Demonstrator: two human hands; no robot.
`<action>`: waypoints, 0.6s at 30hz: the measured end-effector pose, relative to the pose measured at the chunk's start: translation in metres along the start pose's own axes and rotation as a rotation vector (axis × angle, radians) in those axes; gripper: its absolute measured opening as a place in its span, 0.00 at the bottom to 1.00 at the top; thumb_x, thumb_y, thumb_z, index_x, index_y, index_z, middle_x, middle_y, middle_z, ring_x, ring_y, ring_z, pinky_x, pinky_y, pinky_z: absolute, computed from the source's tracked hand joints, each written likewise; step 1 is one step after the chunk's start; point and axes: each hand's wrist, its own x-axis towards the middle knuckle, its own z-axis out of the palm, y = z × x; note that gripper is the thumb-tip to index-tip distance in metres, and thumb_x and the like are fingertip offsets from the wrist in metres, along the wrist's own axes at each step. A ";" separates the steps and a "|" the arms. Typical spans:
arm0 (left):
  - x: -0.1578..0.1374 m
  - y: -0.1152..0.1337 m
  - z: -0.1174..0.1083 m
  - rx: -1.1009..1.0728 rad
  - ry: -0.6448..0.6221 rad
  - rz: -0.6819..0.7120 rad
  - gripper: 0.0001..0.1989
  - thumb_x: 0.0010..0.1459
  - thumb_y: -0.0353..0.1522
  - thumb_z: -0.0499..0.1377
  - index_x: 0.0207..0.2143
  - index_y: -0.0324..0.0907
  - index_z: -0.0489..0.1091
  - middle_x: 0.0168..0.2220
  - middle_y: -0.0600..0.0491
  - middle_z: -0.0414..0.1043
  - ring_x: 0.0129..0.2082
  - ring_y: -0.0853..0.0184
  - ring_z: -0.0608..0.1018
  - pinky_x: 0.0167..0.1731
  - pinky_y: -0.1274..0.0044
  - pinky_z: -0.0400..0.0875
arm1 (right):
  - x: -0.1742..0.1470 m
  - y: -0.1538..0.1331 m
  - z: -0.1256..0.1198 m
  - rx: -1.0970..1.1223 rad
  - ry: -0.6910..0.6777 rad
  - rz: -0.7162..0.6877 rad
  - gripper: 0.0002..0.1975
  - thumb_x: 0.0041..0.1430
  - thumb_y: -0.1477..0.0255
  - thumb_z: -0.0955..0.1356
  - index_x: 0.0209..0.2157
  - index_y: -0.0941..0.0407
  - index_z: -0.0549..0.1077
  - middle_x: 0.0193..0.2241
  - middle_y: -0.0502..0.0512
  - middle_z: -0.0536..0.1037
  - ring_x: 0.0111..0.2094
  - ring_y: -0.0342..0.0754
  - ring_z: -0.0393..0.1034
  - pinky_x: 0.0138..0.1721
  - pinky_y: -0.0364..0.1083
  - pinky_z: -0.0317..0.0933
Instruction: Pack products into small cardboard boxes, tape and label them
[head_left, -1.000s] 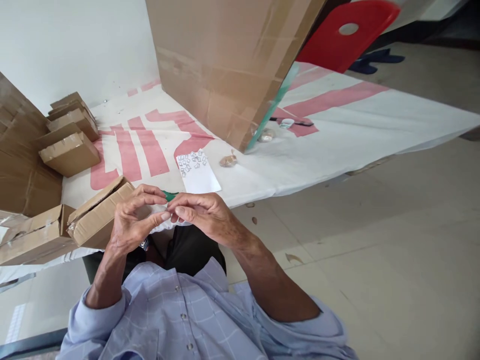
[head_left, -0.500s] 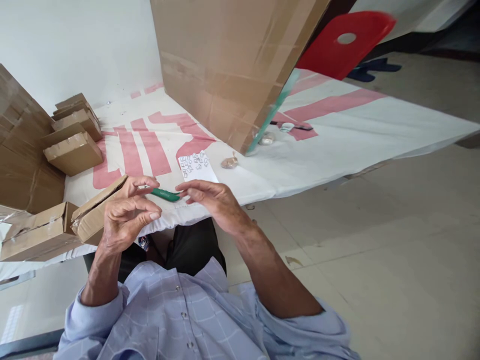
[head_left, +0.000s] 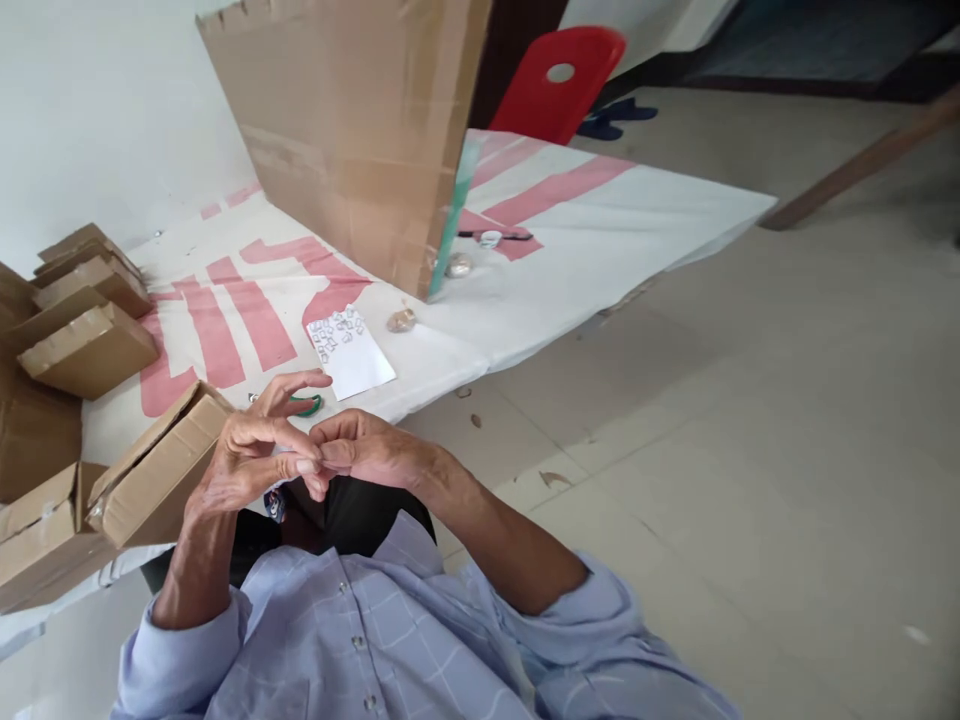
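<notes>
My left hand point(head_left: 251, 455) has its thumb and index finger pinched together, while another finger stretches out above. My right hand point(head_left: 367, 450) meets it at the fingertips, thumb and fingers pressed together. Whatever lies between the fingertips is too small or too hidden to make out. Behind my left fingers a green-handled tool point(head_left: 307, 404) lies on the table's near edge, mostly covered. Just beyond the hands is a white sheet of paper point(head_left: 364, 365) with several small outlined pieces or marks on its left part. A small brown-tinted bundle point(head_left: 401, 320) sits to its right.
A large cardboard panel point(head_left: 352, 150) stands on the cloth-covered table point(head_left: 585, 240). Small cardboard boxes point(head_left: 161, 460) line the left side. By the panel's foot are a clear round item point(head_left: 459, 265) and a dark thin tool point(head_left: 510, 236). A red chair point(head_left: 559, 85) stands behind.
My right hand has moved left and down to meet my left fingertips; before, the hands were apart. The view has shifted right, and the green-handled tool is now more hidden.
</notes>
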 end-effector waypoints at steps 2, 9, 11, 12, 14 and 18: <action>0.009 -0.002 0.004 0.006 -0.030 -0.004 0.07 0.61 0.42 0.75 0.33 0.52 0.88 0.63 0.40 0.77 0.69 0.43 0.74 0.63 0.47 0.76 | -0.005 0.002 -0.007 0.049 0.043 -0.010 0.23 0.56 0.51 0.82 0.34 0.58 0.83 0.27 0.51 0.82 0.30 0.45 0.79 0.39 0.46 0.74; 0.060 -0.028 0.023 0.071 -0.124 -0.047 0.10 0.63 0.44 0.73 0.42 0.51 0.88 0.62 0.41 0.79 0.65 0.48 0.78 0.59 0.57 0.78 | -0.043 -0.001 -0.040 0.085 0.311 -0.155 0.20 0.56 0.56 0.83 0.31 0.57 0.80 0.26 0.49 0.79 0.30 0.44 0.75 0.39 0.46 0.71; 0.086 -0.046 0.029 0.150 -0.072 -0.105 0.13 0.65 0.43 0.71 0.47 0.48 0.86 0.59 0.41 0.80 0.60 0.51 0.81 0.52 0.64 0.80 | -0.061 -0.002 -0.052 0.053 0.436 -0.210 0.20 0.57 0.56 0.82 0.30 0.57 0.79 0.26 0.49 0.78 0.30 0.43 0.73 0.39 0.45 0.70; 0.102 -0.056 0.032 0.234 -0.044 -0.151 0.14 0.67 0.42 0.69 0.49 0.46 0.85 0.58 0.41 0.80 0.57 0.53 0.82 0.48 0.67 0.80 | -0.070 -0.002 -0.057 0.035 0.492 -0.235 0.20 0.58 0.56 0.81 0.30 0.57 0.78 0.26 0.49 0.78 0.30 0.43 0.73 0.38 0.45 0.70; 0.139 -0.078 0.041 0.493 -0.005 -0.262 0.14 0.69 0.37 0.65 0.52 0.41 0.82 0.57 0.40 0.80 0.53 0.56 0.84 0.46 0.70 0.78 | -0.085 0.000 -0.064 0.004 0.585 -0.276 0.21 0.59 0.56 0.80 0.28 0.57 0.77 0.26 0.50 0.77 0.29 0.43 0.71 0.37 0.44 0.69; 0.211 -0.120 0.066 0.790 -0.016 -0.414 0.11 0.70 0.36 0.63 0.45 0.38 0.80 0.51 0.39 0.81 0.50 0.54 0.83 0.52 0.68 0.73 | -0.105 0.005 -0.070 -0.028 0.732 -0.312 0.21 0.59 0.55 0.80 0.27 0.57 0.77 0.26 0.51 0.76 0.29 0.44 0.70 0.35 0.45 0.69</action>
